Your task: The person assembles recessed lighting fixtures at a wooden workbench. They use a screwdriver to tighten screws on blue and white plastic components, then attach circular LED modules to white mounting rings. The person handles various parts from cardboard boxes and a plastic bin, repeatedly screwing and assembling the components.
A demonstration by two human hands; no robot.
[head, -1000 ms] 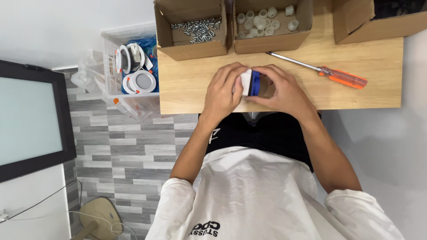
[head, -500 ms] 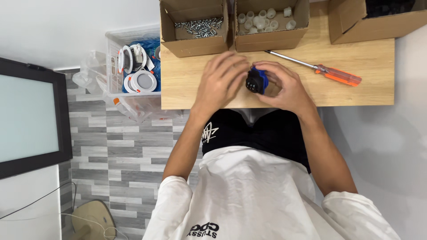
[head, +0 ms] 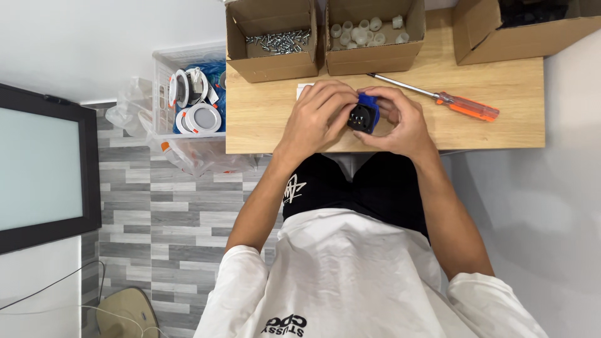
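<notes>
At the lower centre of the frame the person's white shirt and black shorts fill the view, with both forearms rising toward the wooden table at the top. Above the near table edge, the left hand and right hand both grasp a small blue and black plug part, the left fingers curled over its left side and the right fingers cupping its right side; the part sits at upper centre of the frame, and whether it touches the table surface cannot be told. Because it is held close to the near edge, a slip of either grip could drop it off the table onto the lap or floor. A small white piece lies just beyond the left hand and could be knocked by the knuckles. Farther up and to the right, the orange-handled screwdriver lies loose and could roll if the right wrist bumps it. At the top edge stand a cardboard box of screws and a cardboard box of white caps; a careless reach could tip either and scatter small parts. At upper left, the clear bin of round white fittings stands off the table's left edge.
</notes>
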